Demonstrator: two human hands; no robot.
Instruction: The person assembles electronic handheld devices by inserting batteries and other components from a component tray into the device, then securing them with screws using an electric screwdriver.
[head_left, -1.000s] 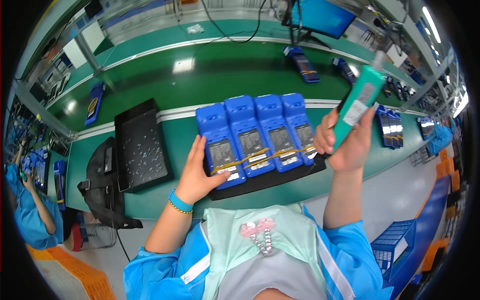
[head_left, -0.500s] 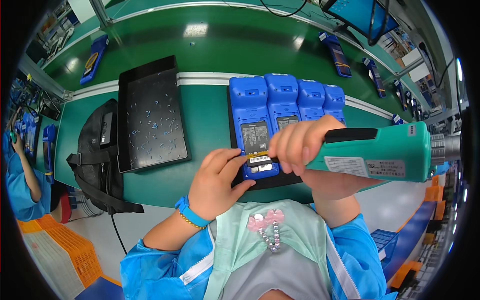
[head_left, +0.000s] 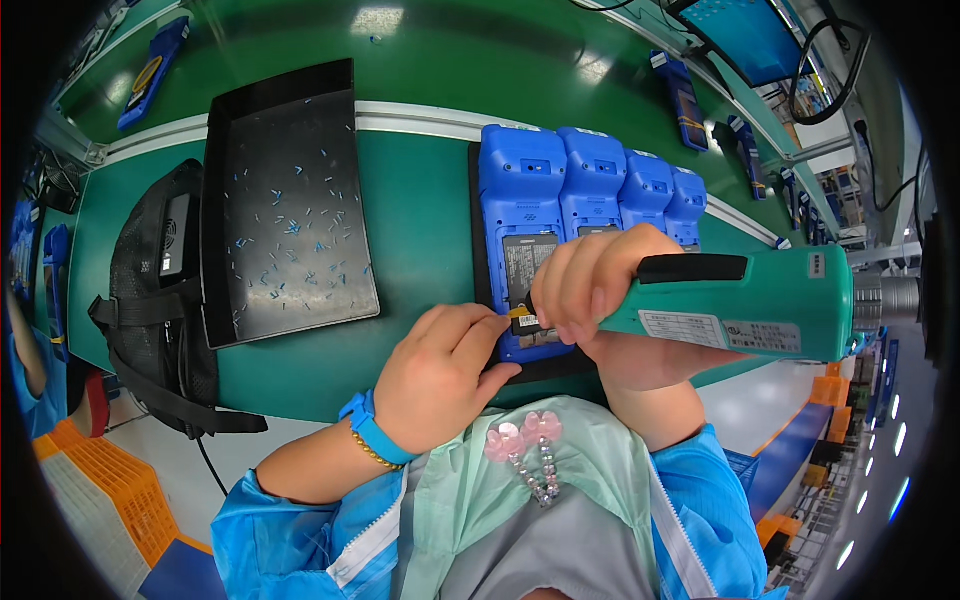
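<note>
My right hand (head_left: 600, 290) wraps round the body of a green electric screwdriver (head_left: 740, 305), held nearly level and pointing left. Its yellowish tip (head_left: 520, 311) is over the lower part of a blue handheld device (head_left: 525, 185), the leftmost in a row, which lies with its back up and a dark battery (head_left: 528, 268) showing. Beside that tip, the fingers of my left hand (head_left: 440, 365) are bent and pressed together at the device's lower left edge, the thumb lower down. What they pinch, if anything, is hidden. More blue handheld devices (head_left: 594, 170) lie alongside, partly behind my right hand.
Left on the green bench is a black tray (head_left: 290, 230) with many small scattered screws, beside a black mesh bag (head_left: 150, 270) with straps. More blue devices (head_left: 153, 72) lie on the far green surface, below a monitor (head_left: 740, 40). Another person's blue sleeve (head_left: 40, 385) shows far left.
The view has shifted, so the tray and bag sit farther left and higher. Both hands and the screwdriver keep nearly the same place at the leftmost device.
</note>
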